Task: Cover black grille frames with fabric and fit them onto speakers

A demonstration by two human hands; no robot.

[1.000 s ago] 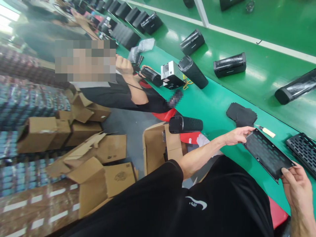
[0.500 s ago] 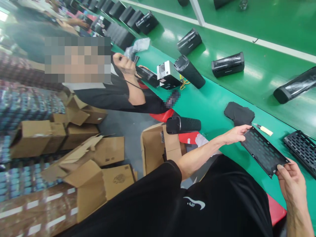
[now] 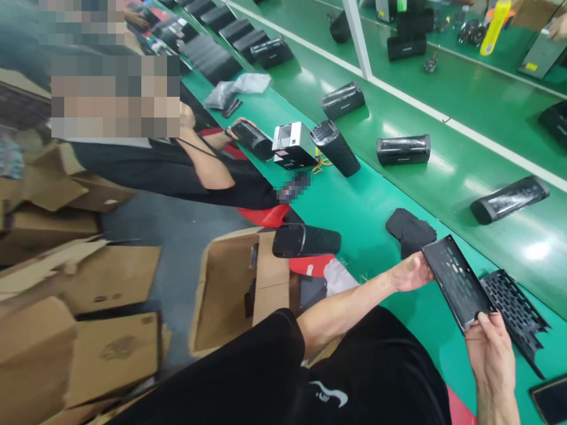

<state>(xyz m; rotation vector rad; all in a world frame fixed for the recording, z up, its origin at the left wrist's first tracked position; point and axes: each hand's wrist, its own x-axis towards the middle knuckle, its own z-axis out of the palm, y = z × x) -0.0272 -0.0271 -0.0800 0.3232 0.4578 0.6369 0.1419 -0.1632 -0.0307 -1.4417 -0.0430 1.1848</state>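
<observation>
I hold a flat black perforated grille panel [image 3: 456, 280] above the green bench [image 3: 376, 200]. My left hand [image 3: 410, 273] grips its far end, and my right hand [image 3: 489, 351] pinches its near end between thumb and fingers. The panel is tilted on edge. A second black grille [image 3: 516, 307] lies on the bench just right of it. A small pile of black fabric pieces [image 3: 407, 229] lies beyond my left hand.
Black cylindrical speakers [image 3: 403, 149] lie spread along the bench, one [image 3: 306, 241] at its near edge. A seated co-worker [image 3: 186, 171] to the left handles a speaker beside a white box [image 3: 292, 144]. Open cardboard boxes [image 3: 230, 283] crowd the floor. A dark flat object [image 3: 551, 398] lies at bottom right.
The panel has tilted up onto its edge and come closer to the second grille. My view has swung up and right, and the co-worker's raised hand has come down.
</observation>
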